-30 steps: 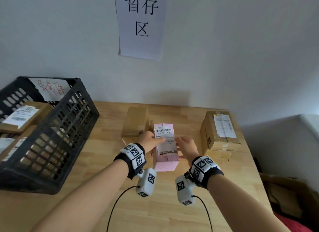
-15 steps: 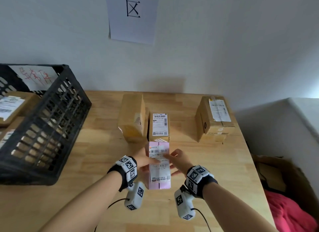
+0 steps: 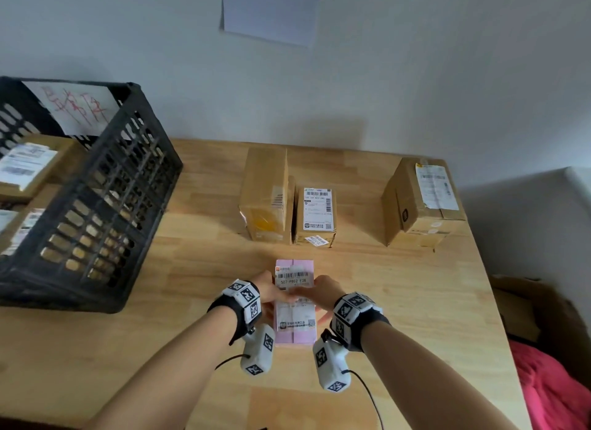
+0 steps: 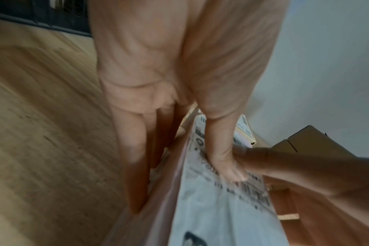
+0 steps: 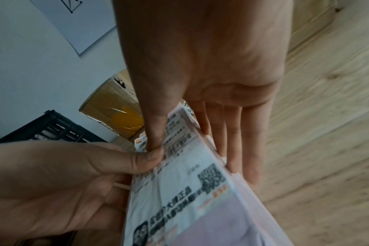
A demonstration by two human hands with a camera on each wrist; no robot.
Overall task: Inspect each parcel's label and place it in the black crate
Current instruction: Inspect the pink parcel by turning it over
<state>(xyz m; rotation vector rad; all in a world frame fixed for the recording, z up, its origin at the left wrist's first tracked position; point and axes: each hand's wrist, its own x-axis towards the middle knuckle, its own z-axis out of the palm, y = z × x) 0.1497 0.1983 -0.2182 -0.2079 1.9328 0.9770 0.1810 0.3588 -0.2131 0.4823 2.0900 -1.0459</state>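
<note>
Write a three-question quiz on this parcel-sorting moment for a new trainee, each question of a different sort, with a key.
1. True or false: the pink parcel is already inside the black crate.
2. Which hands hold the pink parcel? A) left hand only B) right hand only C) both
3. Fill in: the number of brown cardboard boxes standing on the wooden table outside the crate is ___.

Key:
1. False; it is held above the table, label up.
2. C; each thumb presses on the white label, fingers along the sides.
3. Three: a tall box, a labelled box beside it, and one at the right.
</note>
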